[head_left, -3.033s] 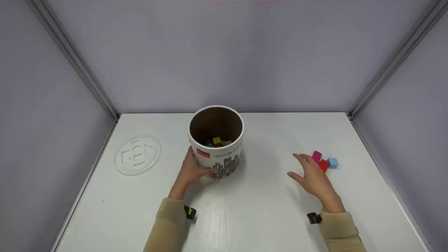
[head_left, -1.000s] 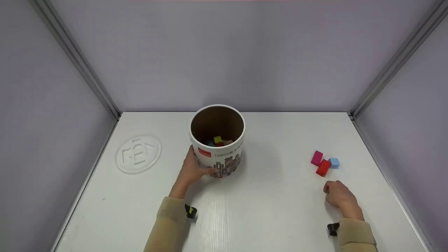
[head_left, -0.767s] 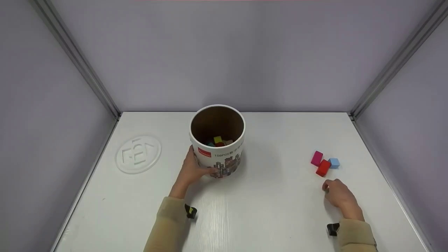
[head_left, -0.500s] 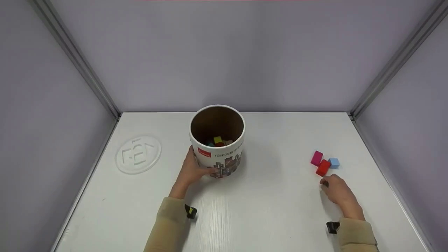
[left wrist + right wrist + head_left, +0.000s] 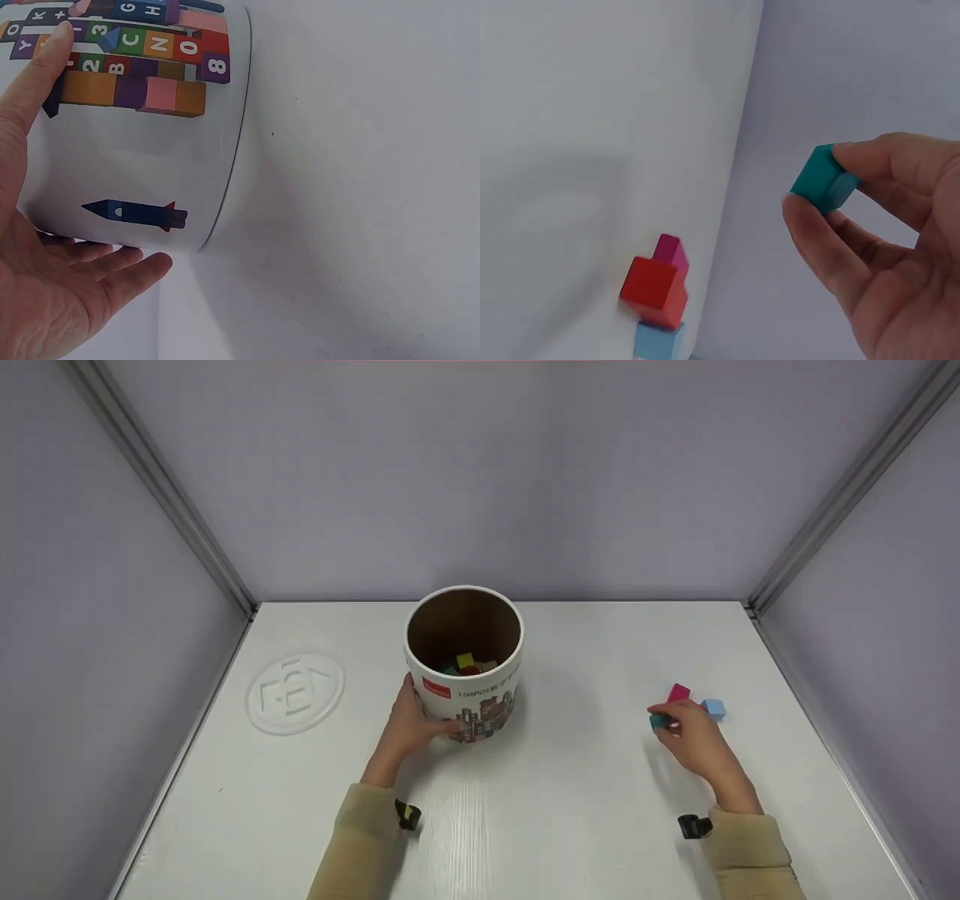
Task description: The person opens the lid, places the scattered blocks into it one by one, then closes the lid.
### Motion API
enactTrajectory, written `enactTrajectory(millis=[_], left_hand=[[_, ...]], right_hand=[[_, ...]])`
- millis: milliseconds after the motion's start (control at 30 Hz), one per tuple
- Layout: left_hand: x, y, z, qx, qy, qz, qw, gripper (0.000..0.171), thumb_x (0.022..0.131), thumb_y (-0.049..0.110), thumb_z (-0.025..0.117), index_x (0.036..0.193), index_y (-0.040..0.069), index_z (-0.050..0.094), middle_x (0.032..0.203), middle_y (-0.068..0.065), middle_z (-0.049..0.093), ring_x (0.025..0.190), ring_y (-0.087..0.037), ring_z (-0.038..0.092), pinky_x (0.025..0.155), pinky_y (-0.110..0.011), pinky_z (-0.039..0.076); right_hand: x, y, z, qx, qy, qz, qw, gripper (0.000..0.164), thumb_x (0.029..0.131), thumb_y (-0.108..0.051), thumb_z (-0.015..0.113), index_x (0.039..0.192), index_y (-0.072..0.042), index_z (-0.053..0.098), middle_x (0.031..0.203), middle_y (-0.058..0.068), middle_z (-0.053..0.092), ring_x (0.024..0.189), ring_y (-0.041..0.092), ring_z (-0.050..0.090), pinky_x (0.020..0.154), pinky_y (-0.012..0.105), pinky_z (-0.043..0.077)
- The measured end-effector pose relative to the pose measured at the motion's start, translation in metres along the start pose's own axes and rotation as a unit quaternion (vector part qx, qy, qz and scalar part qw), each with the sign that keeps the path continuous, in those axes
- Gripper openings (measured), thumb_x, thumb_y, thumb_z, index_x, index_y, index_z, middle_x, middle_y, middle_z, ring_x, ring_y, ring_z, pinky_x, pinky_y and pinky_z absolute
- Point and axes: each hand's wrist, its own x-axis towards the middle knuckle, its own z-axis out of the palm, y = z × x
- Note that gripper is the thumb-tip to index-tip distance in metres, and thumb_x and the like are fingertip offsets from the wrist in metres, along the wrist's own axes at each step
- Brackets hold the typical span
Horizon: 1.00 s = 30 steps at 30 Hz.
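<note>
A white cardboard bucket [image 5: 480, 709] with printed blocks on its side stands on the table, several colored blocks [image 5: 466, 661] at its bottom. My left hand [image 5: 409, 727] holds it from the left, thumb across the front and fingers round the side. Between thumb and fingertips my right hand [image 5: 699, 742] pinches a teal block [image 5: 817, 180], raised above the table. Close by lie a magenta block [image 5: 679, 692], a light blue block [image 5: 714, 709] and a red block [image 5: 652, 289]; the right hand hides the red one in the head view.
A clear round plate [image 5: 294, 694] with raised shapes lies on the white table [image 5: 555, 810] at the left. Grey-lilac panels [image 5: 495, 472] enclose the table at the back and both sides.
My right hand has lifted from the table below the blocks, moving forward and left, with the teal block now showing in its fingers. The left hand and the bucket have stayed put.
</note>
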Motion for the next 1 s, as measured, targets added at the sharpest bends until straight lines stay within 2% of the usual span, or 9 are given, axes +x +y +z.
enactTrajectory(millis=[233,467,633,833,1000], left_hand=[[0.001,0.0,-0.001,-0.011,0.001,0.024,0.9996,0.126,0.056,0.037,0.097,0.153,0.008,0.022,0.142,-0.001,0.046,0.133,-0.02,0.041,0.115,-0.043,0.029],[0.0,0.0,-0.002,-0.007,0.004,0.021,0.9998,0.126,0.055,0.039,0.097,0.153,0.009,0.023,0.142,0.0,0.046,0.133,-0.018,0.041,0.115,-0.042,0.028],[0.0,-0.001,-0.001,-0.008,0.006,0.013,0.9999,0.128,0.054,0.042,0.097,0.154,0.011,0.022,0.143,0.002,0.044,0.135,-0.017,0.039,0.116,-0.041,0.027],[-0.001,-0.001,-0.002,-0.014,0.004,0.011,0.9998,0.127,0.055,0.041,0.097,0.153,0.011,0.022,0.142,0.001,0.045,0.133,-0.018,0.04,0.115,-0.042,0.029],[-0.001,0.0,-0.002,-0.019,0.004,0.012,0.9997,0.125,0.057,0.037,0.097,0.153,0.01,0.023,0.141,0.001,0.046,0.131,-0.017,0.042,0.114,-0.041,0.031]], right_hand=[[0.021,-0.044,0.005,0.05,0.019,-0.059,0.997,0.032,0.089,0.007,0.067,0.12,0.002,0.066,0.111,0.017,0.058,0.101,0.031,0.064,0.09,0.043,0.052],[0.041,-0.088,0.012,0.07,0.045,-0.11,0.99,0.041,0.088,0.003,0.07,0.128,0.0,0.058,0.115,0.014,0.06,0.106,0.028,0.063,0.091,0.042,0.053],[0.053,-0.115,0.016,0.085,0.053,-0.152,0.983,0.038,0.089,-0.003,0.071,0.125,0.0,0.059,0.112,0.011,0.062,0.101,0.025,0.065,0.085,0.04,0.057],[0.062,-0.141,0.021,0.096,0.059,-0.166,0.98,0.037,0.09,-0.008,0.072,0.125,-0.002,0.062,0.111,0.007,0.064,0.099,0.017,0.064,0.08,0.037,0.059],[0.07,-0.162,0.026,0.103,0.067,-0.191,0.974,0.037,0.091,-0.009,0.072,0.126,-0.004,0.063,0.111,0.005,0.065,0.097,0.016,0.064,0.076,0.035,0.06]])
